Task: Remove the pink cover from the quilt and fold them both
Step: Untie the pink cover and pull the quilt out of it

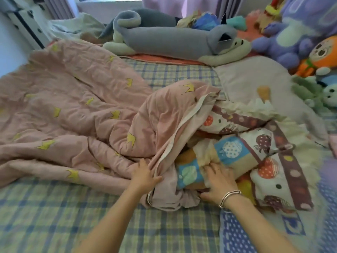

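The pink cover (76, 99), printed with yellow crowns, lies crumpled across the left and middle of the bed. Its open end with a pale edge band faces right, and the patchwork quilt (255, 152) bulges out of it in white, blue and orange squares with brown bands. My left hand (144, 174) rests on the cover's edge by the opening, fingers spread, thumb against the fabric fold. My right hand (218, 181), with a silver bangle at the wrist, grips a bunched part of the quilt just outside the opening.
A plaid sheet (73, 216) covers the bed. A long grey plush (173, 41) lies along the far edge, with several soft toys (300, 39) piled at the far right. A pale pink pillow (255, 83) sits behind the quilt.
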The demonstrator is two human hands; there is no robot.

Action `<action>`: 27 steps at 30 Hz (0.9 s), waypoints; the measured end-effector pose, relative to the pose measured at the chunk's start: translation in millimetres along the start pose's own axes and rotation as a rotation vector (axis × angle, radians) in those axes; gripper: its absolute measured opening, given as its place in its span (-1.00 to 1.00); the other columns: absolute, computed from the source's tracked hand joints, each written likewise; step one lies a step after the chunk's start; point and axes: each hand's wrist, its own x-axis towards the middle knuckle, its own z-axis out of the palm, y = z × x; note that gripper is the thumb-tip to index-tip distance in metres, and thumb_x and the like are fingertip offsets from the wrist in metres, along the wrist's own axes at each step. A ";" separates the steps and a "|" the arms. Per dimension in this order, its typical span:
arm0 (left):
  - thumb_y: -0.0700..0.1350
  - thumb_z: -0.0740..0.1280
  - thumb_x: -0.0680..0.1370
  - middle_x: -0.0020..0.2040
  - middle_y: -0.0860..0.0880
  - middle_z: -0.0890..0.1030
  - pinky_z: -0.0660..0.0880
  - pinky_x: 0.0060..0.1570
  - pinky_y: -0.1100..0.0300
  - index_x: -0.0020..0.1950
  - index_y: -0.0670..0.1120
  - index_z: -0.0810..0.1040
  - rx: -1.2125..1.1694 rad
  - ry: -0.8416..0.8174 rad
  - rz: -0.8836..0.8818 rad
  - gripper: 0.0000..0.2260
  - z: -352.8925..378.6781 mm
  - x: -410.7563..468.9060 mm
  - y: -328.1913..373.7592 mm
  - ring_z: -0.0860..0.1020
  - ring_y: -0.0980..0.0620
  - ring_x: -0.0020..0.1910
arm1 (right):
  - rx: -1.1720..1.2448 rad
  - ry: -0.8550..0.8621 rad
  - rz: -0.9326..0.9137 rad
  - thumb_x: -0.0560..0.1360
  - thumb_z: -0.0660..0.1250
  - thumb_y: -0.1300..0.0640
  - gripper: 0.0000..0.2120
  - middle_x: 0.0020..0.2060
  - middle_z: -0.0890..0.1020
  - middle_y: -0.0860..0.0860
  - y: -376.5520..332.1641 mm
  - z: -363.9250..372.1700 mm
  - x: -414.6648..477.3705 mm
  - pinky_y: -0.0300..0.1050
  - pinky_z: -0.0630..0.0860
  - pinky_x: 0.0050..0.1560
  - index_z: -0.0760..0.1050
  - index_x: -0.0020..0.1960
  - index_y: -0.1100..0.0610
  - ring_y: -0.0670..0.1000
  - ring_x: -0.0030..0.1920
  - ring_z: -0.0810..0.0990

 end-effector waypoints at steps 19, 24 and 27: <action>0.14 0.42 0.41 0.50 -0.20 -0.18 0.10 0.37 -0.17 0.50 -0.08 -0.23 -0.318 0.389 -0.268 -0.03 24.4 -13.2 54.9 -0.03 -0.21 0.48 | 1.196 0.323 0.118 0.55 0.23 0.11 -0.67 -0.06 0.61 0.26 -24.3 -134.3 56.7 -0.24 0.27 -0.39 0.54 0.04 0.40 0.15 0.04 0.54; -0.19 0.22 0.54 0.36 -0.29 0.34 0.33 0.30 -0.07 0.49 -0.15 0.09 -0.806 0.459 -0.554 -0.45 -10.6 6.2 16.7 0.35 -0.30 0.31 | 0.836 0.412 0.144 0.47 0.34 0.03 -0.76 -0.07 0.61 0.19 14.9 -153.1 66.1 -0.15 0.34 -0.11 0.58 -0.07 0.23 0.13 0.00 0.53; -0.29 0.15 0.53 0.28 -0.27 0.44 0.35 0.22 -0.01 0.45 -0.10 0.24 -0.743 0.569 -0.439 -0.52 -32.4 8.2 15.2 0.41 -0.27 0.24 | 0.185 0.682 0.265 0.47 0.22 0.17 -0.79 0.01 0.56 0.25 23.5 -108.8 67.2 0.06 0.41 0.06 0.51 0.04 0.23 0.24 0.06 0.50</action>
